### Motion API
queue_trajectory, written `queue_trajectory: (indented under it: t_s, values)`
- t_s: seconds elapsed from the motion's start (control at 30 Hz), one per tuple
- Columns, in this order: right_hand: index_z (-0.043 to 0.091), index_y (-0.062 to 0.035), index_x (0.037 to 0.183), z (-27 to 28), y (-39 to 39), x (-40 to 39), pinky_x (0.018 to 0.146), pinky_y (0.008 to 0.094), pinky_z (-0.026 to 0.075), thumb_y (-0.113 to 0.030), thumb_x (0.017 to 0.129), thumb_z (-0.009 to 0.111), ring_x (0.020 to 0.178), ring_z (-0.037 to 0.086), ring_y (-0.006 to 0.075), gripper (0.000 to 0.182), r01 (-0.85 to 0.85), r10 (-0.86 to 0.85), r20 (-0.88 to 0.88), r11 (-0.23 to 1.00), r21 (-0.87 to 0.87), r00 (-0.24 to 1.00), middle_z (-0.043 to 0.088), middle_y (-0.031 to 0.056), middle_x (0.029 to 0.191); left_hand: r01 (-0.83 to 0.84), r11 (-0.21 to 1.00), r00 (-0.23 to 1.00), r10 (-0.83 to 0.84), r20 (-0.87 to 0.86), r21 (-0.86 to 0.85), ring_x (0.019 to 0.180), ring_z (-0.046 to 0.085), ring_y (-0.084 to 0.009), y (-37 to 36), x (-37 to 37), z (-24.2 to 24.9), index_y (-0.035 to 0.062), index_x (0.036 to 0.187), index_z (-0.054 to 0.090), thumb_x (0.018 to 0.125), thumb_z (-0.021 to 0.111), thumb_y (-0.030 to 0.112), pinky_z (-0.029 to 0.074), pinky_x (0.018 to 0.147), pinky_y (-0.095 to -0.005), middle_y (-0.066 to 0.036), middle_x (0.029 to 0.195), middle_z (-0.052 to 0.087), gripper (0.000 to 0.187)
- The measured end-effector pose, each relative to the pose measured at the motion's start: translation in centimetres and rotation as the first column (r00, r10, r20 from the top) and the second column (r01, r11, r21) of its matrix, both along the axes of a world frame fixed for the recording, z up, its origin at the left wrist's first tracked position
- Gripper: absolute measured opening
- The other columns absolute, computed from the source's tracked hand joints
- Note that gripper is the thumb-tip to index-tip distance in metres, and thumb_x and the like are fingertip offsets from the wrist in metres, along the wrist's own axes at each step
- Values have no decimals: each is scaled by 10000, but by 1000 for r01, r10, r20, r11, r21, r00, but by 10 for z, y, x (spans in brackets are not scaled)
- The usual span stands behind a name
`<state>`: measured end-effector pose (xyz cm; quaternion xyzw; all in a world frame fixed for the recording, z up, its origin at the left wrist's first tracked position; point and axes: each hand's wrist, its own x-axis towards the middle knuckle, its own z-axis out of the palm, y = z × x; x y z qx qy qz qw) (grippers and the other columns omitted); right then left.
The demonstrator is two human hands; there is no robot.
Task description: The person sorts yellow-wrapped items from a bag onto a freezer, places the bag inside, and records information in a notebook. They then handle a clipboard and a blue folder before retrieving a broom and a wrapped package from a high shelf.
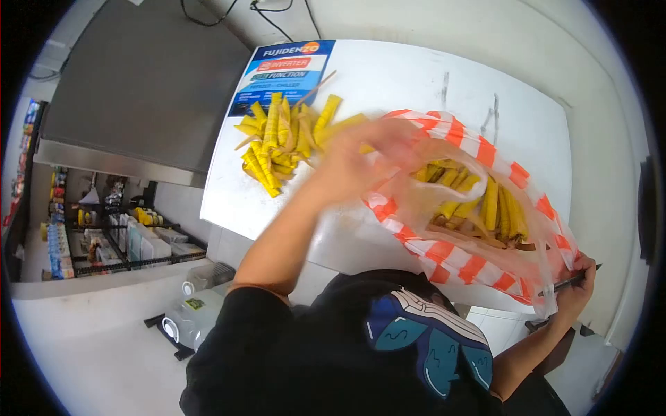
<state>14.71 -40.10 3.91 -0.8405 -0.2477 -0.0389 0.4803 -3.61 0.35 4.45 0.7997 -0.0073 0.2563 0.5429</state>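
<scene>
My left hand (378, 145), blurred by motion, is over the left edge of a red-and-white checked plastic bag (458, 267). A yellow wrapped piece shows behind it, but whether the hand holds anything is unclear. Inside the bag's open mouth lie several yellow leaf-wrapped rolls (496, 211) with translucent plastic around them. My right hand (581, 284) is closed on the bag's right edge, with a thin dark object at its fingers. To the left, a loose pile of yellow wrapped rolls (277, 139) rests on the white freezer top (395, 76).
A blue printed label (288, 73) lies under the pile's upper side. At the left stand a grey metal-edged surface (146, 76) and a rack of goods (132, 243). Clear plastic jugs (191, 319) are below the freezer top. Cables hang near the wall.
</scene>
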Motion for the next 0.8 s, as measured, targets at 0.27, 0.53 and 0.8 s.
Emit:
queue_trajectory:
  t_s: [0.27,0.53,0.8]
  values:
    - [431,-55,841,17,16,-16,802,230,384,74,763,524,815,471,129,177,8,-8,-94,1000,3,996,497,34,874,-502,571,381,820,-426,650,1087,535,-349,125,-85,-96,50,1289,434,663,741,293,405,954,-382,-209,1166,560,738]
    - [436,-72,810,18,18,-18,665,181,331,60,733,545,731,386,75,187,35,-36,-70,999,-28,997,402,-33,797,-822,539,529,607,-593,-182,932,613,-270,181,-116,-108,14,1161,539,800,562,250,491,813,-366,-119,1011,632,432]
    - [459,-64,772,10,28,-21,613,196,311,110,653,498,697,374,71,214,67,-65,-24,993,97,998,402,-39,737,-5,414,987,149,62,-910,995,558,-313,33,-103,16,-62,1204,458,855,432,324,489,826,-394,-233,1112,545,522]
